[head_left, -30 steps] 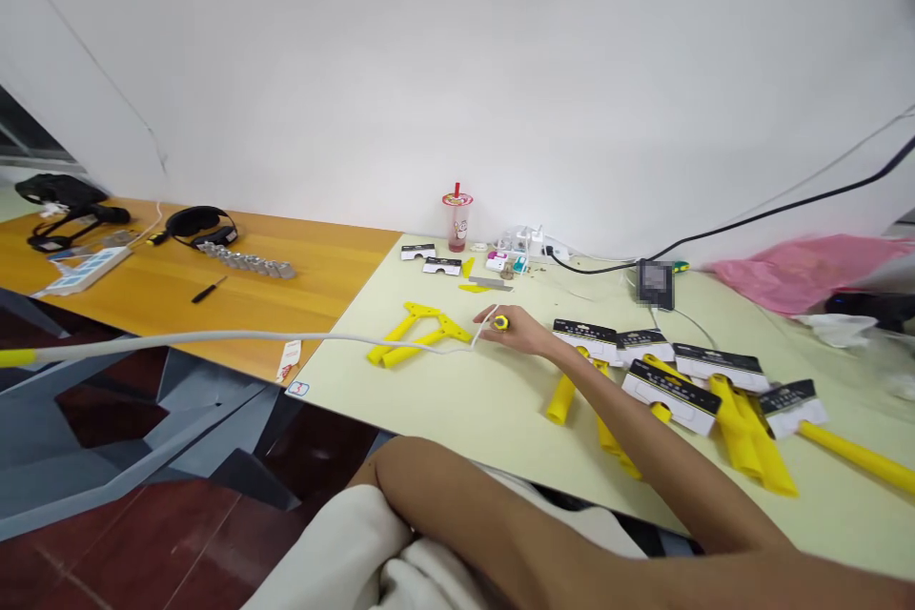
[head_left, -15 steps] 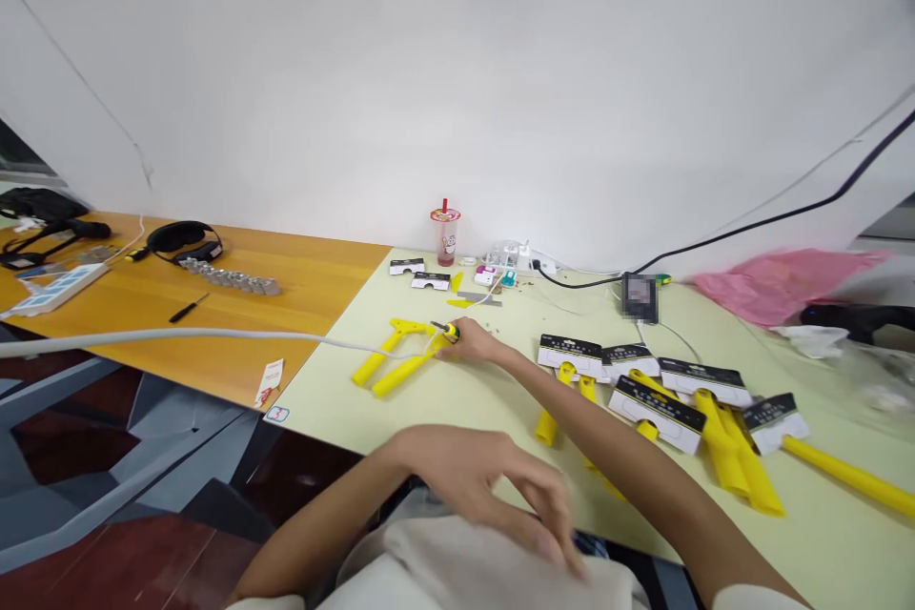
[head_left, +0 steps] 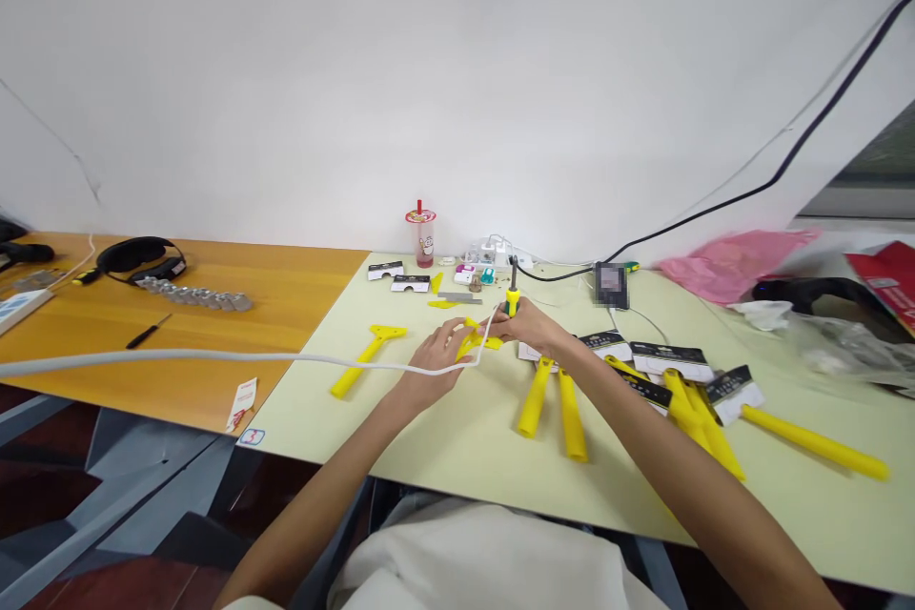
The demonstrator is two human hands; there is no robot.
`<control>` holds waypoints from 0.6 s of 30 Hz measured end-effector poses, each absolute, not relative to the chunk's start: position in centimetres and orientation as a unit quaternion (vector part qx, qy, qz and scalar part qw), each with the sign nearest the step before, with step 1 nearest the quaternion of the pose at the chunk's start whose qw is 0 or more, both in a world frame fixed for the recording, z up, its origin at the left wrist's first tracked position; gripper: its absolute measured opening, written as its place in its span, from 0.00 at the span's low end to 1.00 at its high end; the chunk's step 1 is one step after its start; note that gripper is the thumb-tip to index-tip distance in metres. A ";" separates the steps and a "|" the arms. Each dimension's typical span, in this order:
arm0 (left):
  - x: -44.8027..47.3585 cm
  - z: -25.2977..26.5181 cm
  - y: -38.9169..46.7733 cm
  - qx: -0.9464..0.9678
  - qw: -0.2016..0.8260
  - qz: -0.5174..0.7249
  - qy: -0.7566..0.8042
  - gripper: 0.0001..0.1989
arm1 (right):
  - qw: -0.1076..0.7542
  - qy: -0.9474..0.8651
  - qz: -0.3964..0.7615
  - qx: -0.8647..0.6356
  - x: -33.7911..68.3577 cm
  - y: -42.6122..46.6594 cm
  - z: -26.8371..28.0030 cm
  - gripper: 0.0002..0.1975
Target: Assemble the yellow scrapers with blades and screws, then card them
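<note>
My left hand [head_left: 435, 360] has its fingers closed round a yellow scraper [head_left: 487, 341], mostly hidden by the hands. In my right hand [head_left: 535, 326] is a screwdriver [head_left: 513, 301] with a yellow and green handle, its dark shaft pointing up. The right fingertips meet the scraper's near side; whether they grip it too is unclear. A second yellow scraper [head_left: 366, 362] lies to the left on the pale table. Behind the hands lie a flat grey blade [head_left: 461, 296] and small yellow pieces [head_left: 437, 282].
A white cable [head_left: 343, 359] crosses in front of the left hand. Several yellow tools with black-and-white cards [head_left: 672, 360] lie at right. At the back stand a drink cup [head_left: 424, 243] and a power strip [head_left: 493, 253]. Left, a wooden table holds a headset [head_left: 139, 257].
My right hand has lifted the screwdriver and moved right; its shaft now points up. My left hand has risen from my lap and closed on one scraper, now off the table. The view has turned right.
</note>
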State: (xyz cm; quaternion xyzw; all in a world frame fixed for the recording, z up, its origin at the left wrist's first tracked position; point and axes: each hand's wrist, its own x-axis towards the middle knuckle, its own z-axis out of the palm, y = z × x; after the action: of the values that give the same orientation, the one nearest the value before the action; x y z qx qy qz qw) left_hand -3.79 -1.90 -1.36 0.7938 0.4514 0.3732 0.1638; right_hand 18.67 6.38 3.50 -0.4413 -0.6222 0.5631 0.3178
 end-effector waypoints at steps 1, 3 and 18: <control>-3.3 -1.3 -1.3 0.782 0.194 0.390 0.445 0.20 | 0.330 -0.610 0.570 -0.441 19.0 6.4 3.9 0.25; -2.4 -1.1 -0.5 0.749 0.253 0.438 0.429 0.21 | 0.357 -0.593 0.575 -0.437 19.6 6.6 4.6 0.25; -4.0 -1.1 3.7 0.283 0.520 0.681 0.430 0.22 | 0.082 -0.830 0.353 -0.424 25.1 10.5 11.8 0.27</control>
State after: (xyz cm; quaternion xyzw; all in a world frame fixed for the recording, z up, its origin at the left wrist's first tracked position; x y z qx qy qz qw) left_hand -4.04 3.69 -1.13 0.2826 0.4302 0.6814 0.5203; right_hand 25.14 10.46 11.85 -0.4239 -0.8303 0.3525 0.0822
